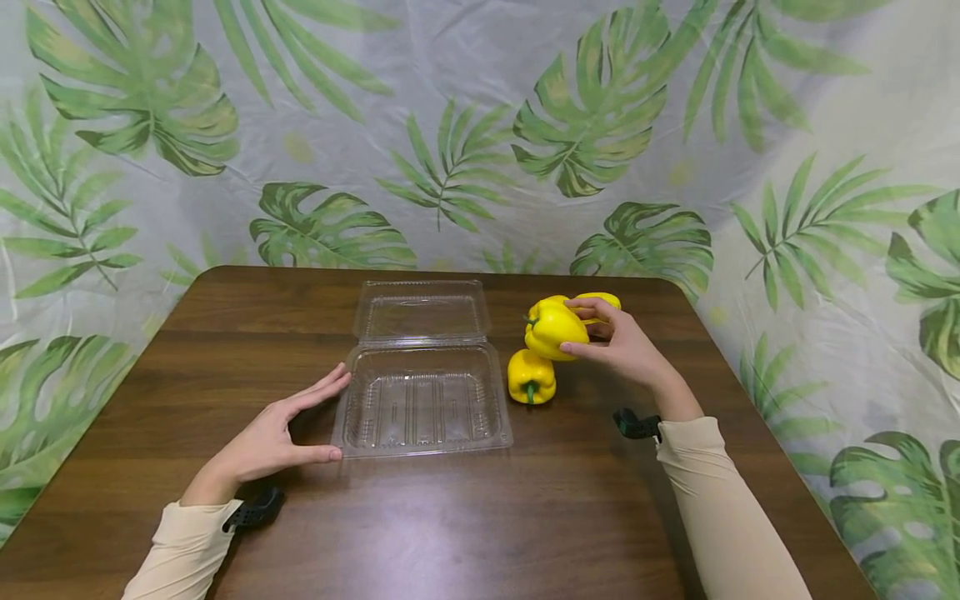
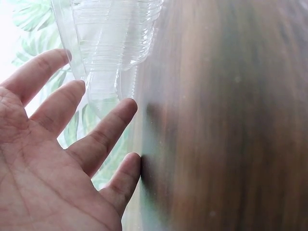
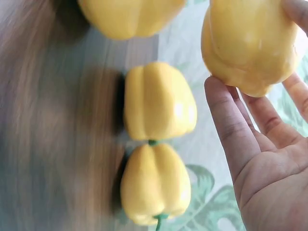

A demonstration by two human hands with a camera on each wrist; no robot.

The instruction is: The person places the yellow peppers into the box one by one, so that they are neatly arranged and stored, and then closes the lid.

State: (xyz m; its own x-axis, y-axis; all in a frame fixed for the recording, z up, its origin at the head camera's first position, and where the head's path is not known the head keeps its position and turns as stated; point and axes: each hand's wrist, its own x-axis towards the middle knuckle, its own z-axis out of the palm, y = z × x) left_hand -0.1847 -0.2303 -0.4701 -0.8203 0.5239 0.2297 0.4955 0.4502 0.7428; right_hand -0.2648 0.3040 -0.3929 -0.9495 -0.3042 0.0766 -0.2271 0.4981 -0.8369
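Note:
My right hand (image 1: 626,342) holds a yellow bell pepper (image 1: 557,330) by its blunt end, its green stem facing left. In the right wrist view the thumb and fingers pinch this pepper (image 3: 250,43) above the table. Beneath it in the head view sits another yellow pepper (image 1: 531,377) on the table; two more, including one pepper (image 1: 600,298) partly behind the hand, are farther back. My left hand (image 1: 266,433), fingers extended, rests its fingertips against the left edge of a clear plastic clamshell container (image 1: 420,408), whose lid (image 1: 422,313) lies folded back.
The brown wooden table (image 1: 420,533) ends at a back edge close behind the lid and peppers. Behind it hangs a leaf-patterned cloth (image 1: 450,150). Black straps with small devices (image 1: 637,423) circle both wrists.

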